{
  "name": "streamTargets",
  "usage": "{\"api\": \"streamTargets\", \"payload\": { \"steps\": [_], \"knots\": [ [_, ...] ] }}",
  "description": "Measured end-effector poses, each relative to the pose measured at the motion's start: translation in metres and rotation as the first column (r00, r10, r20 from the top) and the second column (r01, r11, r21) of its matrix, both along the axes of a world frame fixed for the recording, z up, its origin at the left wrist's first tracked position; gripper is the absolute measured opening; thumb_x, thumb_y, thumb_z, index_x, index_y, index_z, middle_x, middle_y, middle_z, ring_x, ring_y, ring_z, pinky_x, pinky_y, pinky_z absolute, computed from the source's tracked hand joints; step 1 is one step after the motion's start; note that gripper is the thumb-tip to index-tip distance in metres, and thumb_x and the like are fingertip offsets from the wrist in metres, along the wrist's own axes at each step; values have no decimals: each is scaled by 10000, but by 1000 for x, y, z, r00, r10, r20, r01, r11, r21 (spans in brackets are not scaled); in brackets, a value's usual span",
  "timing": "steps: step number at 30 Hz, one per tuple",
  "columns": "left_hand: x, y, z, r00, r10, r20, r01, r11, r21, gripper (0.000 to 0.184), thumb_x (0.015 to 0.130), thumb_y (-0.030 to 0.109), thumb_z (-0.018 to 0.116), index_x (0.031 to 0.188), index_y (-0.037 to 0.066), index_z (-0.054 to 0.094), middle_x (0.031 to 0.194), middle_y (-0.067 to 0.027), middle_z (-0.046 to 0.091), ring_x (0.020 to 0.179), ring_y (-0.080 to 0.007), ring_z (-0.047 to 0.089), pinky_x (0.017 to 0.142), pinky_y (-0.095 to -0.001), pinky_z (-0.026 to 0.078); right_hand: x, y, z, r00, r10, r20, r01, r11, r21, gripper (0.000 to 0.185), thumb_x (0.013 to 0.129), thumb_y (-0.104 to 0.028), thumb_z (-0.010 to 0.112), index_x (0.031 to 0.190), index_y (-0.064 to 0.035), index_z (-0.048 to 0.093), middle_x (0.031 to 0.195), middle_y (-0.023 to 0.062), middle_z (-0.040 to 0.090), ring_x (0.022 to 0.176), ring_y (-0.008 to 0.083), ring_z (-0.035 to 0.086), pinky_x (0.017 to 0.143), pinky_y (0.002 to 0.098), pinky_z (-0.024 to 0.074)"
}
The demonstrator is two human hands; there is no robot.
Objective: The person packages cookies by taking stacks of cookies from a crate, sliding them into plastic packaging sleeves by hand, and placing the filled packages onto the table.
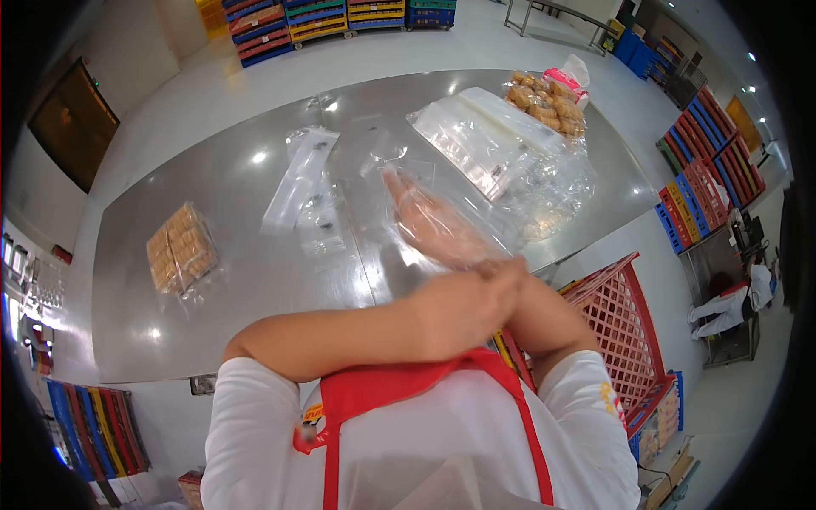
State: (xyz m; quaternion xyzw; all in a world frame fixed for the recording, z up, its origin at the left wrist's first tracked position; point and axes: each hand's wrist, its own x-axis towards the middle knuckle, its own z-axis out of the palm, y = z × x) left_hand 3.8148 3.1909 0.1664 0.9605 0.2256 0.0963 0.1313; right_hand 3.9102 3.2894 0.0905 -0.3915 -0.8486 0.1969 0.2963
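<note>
My right hand (pixel 433 223) is inside a clear plastic bag (pixel 481 214), its fingers stretched out toward the far side of the steel table (pixel 246 204). My left hand (pixel 480 293) crosses over and closes around the right wrist, at the bag's open end; motion blurs it a little. Beyond the right hand lies a stack of flat clear bags (pixel 476 127). Left of it, narrow clear bags (pixel 310 183) with small dark prints lie loosely spread. A clear pack of light brown pieces in rows (pixel 181 249) sits at the table's left.
A bag of round brown pieces (pixel 548 102) and a pink-and-white pack (pixel 569 76) stand at the far right. Close by on the right is a red plastic crate (pixel 619 319). Stacked coloured crates (pixel 319 19) line the background. Another person (pixel 738 299) is at far right.
</note>
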Motion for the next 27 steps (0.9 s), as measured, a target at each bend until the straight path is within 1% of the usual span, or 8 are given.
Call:
{"api": "streamTargets", "payload": {
  "steps": [2, 5, 8, 9, 13, 20, 24, 27],
  "knots": [
    [15, -8, 0, 986, -158, -62, 145, 974, -176, 661, 746, 42, 603, 1374, -78, 434, 1451, -258, 414, 1107, -395, 605, 824, -395, 562, -7, 6, -3, 998, -68, 19, 68, 998, 13, 561, 1004, -234, 457, 1511, -43, 310, 1505, 245, 372, 1367, 398, 394, 1139, 447, 340],
    [-26, 22, 3, 823, -225, 522, 250, 968, 23, 614, 783, 26, 595, 1379, -17, 457, 1439, -237, 431, 1125, -348, 586, 910, -412, 521, -8, 6, 2, 998, -36, 50, 35, 999, 14, 576, 986, -256, 508, 1515, -110, 330, 1471, 237, 418, 1350, 396, 418, 1122, 458, 362],
    [-84, 67, -12, 531, 454, 715, -597, 799, -65, 446, 917, 116, 607, 1344, 38, 508, 1310, -102, 526, 954, -206, 551, 854, -327, 478, 10, -27, 23, 998, 57, 14, -55, 991, -125, 640, 945, -266, 610, 1515, -147, 342, 1433, 226, 462, 1337, 384, 439, 1100, 454, 393],
    [-95, 74, -31, 460, 591, 663, -599, 758, -259, 377, 932, 128, 603, 1293, 41, 540, 1225, -81, 557, 907, -181, 551, 823, -307, 472, 13, -35, 24, 996, 82, -23, -86, 970, -227, 670, 927, -266, 645, 1513, -144, 344, 1417, 221, 479, 1336, 377, 441, 1087, 452, 408],
    [-104, 70, -72, 247, 812, 529, -78, 561, -824, 168, 939, 159, 625, 1057, 41, 604, 960, -65, 610, 844, -146, 577, 749, -290, 470, 18, -53, 45, 985, 128, -114, -151, 964, -217, 856, 802, -340, 800, 1514, -172, 356, 1522, 182, 347, 1392, 344, 371, 1039, 444, 458],
    [-136, 56, -104, 15, 844, 536, -46, 536, -843, 73, 906, 115, 645, 877, 54, 617, 775, -7, 593, 678, -100, 535, 640, -242, 418, 39, -79, 53, 964, 247, -102, -267, 870, -414, 944, 746, -445, 798, 1529, -203, 330, 1596, 184, 212, 1438, 398, 307, 1141, 452, 366],
    [-127, 47, -119, 39, 913, 407, 105, 401, -910, 71, 901, 113, 648, 882, 58, 608, 753, -4, 597, 632, -99, 519, 602, -231, 397, 40, -80, 50, 964, 199, -176, -266, 689, -674, 777, 829, -300, 752, 1499, -174, 378, 1594, 183, 225, 1370, 400, 412, 1081, 445, 428],
    [-108, 42, -120, 124, 917, 378, 206, 349, -914, 78, 899, 107, 643, 879, 38, 615, 760, -13, 592, 651, -108, 538, 630, -252, 440, 29, -64, 13, 967, 247, -59, -254, 938, -237, 576, 884, -258, 697, 1406, -136, 487, 1415, 202, 473, 1223, 390, 552, 1036, 419, 461]
  ]
}}
